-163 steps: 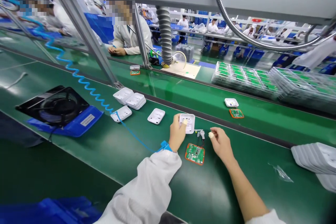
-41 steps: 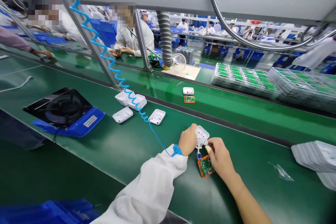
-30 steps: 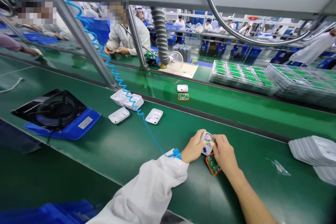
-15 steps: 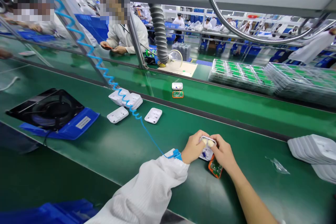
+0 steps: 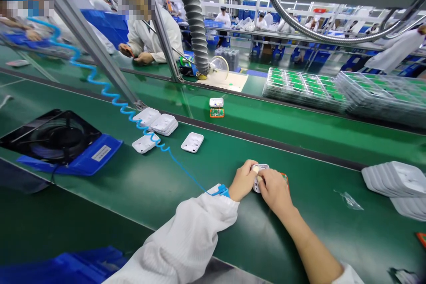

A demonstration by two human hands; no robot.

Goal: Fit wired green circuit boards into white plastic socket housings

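My left hand (image 5: 244, 180) and my right hand (image 5: 273, 189) meet over a small white plastic housing (image 5: 260, 173) on the green bench mat (image 5: 199, 195). Both hands are closed on it, thumbs with finger cots pressing its top. An orange-edged green circuit board (image 5: 285, 178) peeks out behind my right hand, mostly hidden. A blue coiled wrist strap cord (image 5: 133, 120) runs from my left wrist up to the frame.
Loose white housings (image 5: 192, 142) and a small stack (image 5: 156, 120) lie left of my hands. A black fan on a blue base (image 5: 56, 140) sits far left. Stacked white housings (image 5: 396, 179) are at right. A housing with board (image 5: 216, 107) rides the conveyor; PCB trays (image 5: 302, 86) and people beyond.
The circuit board, earlier in front of my right hand, now lies behind it. Both hands shifted slightly up with the housing. The set on the conveyor drifted left.
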